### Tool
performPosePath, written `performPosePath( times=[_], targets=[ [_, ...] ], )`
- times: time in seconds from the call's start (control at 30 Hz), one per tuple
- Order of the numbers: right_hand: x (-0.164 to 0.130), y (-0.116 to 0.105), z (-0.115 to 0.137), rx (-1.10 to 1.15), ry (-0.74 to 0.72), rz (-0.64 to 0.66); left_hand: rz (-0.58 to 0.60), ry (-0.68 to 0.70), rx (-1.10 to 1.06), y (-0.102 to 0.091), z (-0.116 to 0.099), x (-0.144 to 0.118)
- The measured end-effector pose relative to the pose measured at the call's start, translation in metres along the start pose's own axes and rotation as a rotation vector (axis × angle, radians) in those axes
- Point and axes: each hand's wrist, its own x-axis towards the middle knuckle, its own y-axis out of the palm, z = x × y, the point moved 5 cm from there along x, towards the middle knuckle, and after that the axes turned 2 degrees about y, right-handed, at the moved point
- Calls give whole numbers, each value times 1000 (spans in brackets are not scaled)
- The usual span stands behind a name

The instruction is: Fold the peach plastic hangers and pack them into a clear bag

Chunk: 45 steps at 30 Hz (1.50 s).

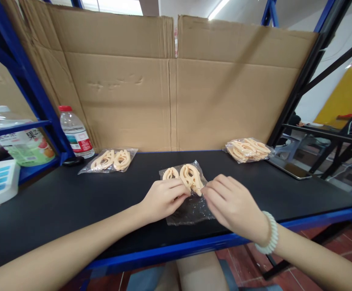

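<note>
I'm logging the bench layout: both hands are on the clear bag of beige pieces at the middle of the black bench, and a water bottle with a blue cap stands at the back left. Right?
Not quite: the head view shows the water bottle has a red cap, not blue. The rest holds: the left hand and right hand are on the clear bag at mid-bench.

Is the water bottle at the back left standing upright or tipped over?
Upright: the water bottle stands on its base, red cap on top.
</note>
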Motion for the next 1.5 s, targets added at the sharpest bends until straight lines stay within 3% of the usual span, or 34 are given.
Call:
performPosePath(
  times=[0.07,0.13,0.3,0.47,0.77,1.03,1.33,1.5],
  targets=[
    [-7,-4,-16,100,53,10,86,49,50,1,-3,0],
    [-15,0,-31,218,46,100,137,71,85,0,-4,1],
    [-37,16,-50,468,9,317,172,90,126,-4,-6,3],
    [-43,20,-45,542,8,251,207,66,109,-2,-9,-1],
    [-29,24,-26,600,-99,123,202,-42,-8,-3,-9,-7],
    [-16,33,-43,907,300,87,84,-180,-182,-4,-2,-4],
    [-2,70,-58,1269,670,129,205,-538,-565,6,26,-9],
    [-2,80,-62,1312,741,141,234,-633,-750,-3,34,-10]
  ],
)
